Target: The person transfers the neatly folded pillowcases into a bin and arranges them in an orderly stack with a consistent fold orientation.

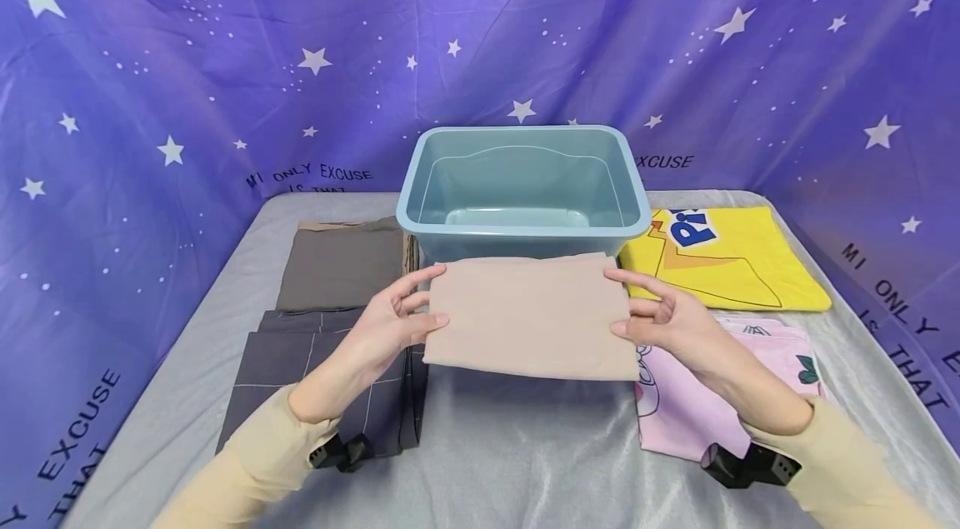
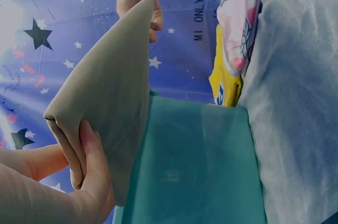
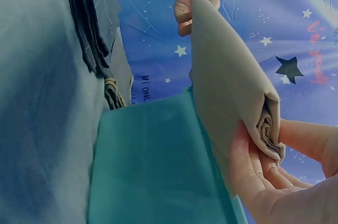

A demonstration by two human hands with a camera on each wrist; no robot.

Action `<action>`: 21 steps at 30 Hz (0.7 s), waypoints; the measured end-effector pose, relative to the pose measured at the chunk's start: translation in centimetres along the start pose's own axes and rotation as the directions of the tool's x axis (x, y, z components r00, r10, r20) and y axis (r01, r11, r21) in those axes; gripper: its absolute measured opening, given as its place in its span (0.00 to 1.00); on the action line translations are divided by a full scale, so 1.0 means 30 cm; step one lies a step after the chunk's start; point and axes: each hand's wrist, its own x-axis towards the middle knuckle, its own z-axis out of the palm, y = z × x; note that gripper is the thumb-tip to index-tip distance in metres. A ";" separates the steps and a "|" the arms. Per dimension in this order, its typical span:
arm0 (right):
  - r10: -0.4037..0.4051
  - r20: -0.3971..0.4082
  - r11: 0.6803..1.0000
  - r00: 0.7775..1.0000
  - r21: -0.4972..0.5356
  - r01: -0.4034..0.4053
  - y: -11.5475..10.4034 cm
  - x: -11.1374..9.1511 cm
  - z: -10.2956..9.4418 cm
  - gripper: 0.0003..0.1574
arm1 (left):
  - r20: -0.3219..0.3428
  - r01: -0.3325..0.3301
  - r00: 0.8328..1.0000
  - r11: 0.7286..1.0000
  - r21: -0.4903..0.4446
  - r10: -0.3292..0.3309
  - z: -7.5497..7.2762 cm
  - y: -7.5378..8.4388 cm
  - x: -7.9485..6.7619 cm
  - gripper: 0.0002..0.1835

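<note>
A folded beige cloth [image 1: 532, 316] is held up in front of the blue plastic bin [image 1: 522, 231], its upper edge overlapping the bin's front wall in the head view. My left hand [image 1: 390, 312] pinches its left end between thumb and fingers. At the opposite end my right hand [image 1: 667, 316] grips it the same way. The right wrist view shows the folded layers at the end of the cloth [image 3: 232, 71], with fingers [image 3: 248, 166] along one face. In the left wrist view the thumb and fingers close on the other end of the cloth [image 2: 113, 76]. The bin's visible inside holds nothing.
Left of the bin lie a folded brown cloth [image 1: 341, 266] and a dark grey checked cloth [image 1: 315, 362]. To the right are a yellow printed cloth [image 1: 742, 254] and a pink printed one [image 1: 690, 404]. A purple starry curtain [image 1: 480, 29] hangs behind the grey covered table [image 1: 525, 454].
</note>
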 end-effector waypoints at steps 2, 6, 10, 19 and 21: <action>0.001 0.004 1.000 1.000 0.009 -0.001 -0.011 -0.001 -0.002 0.41 | -0.003 0.005 1.000 1.000 0.010 -0.005 0.001 0.012 -0.002 0.34; -0.012 0.009 1.000 1.000 0.004 0.012 -0.037 -0.001 -0.005 0.41 | -0.019 0.017 1.000 0.999 0.043 -0.016 0.004 0.036 -0.006 0.34; -0.017 0.000 0.999 1.000 -0.032 0.017 -0.068 -0.004 -0.008 0.40 | -0.032 0.023 0.999 0.998 0.062 -0.021 0.006 0.059 -0.005 0.34; -0.035 -0.011 0.998 0.999 -0.058 0.034 -0.112 0.005 -0.022 0.41 | -0.009 -0.006 1.000 1.000 0.026 0.006 0.014 0.111 0.012 0.34; -0.029 -0.011 0.997 1.000 -0.069 0.028 -0.123 0.010 -0.027 0.41 | -0.023 -0.001 1.000 0.999 0.036 0.002 0.017 0.123 0.017 0.34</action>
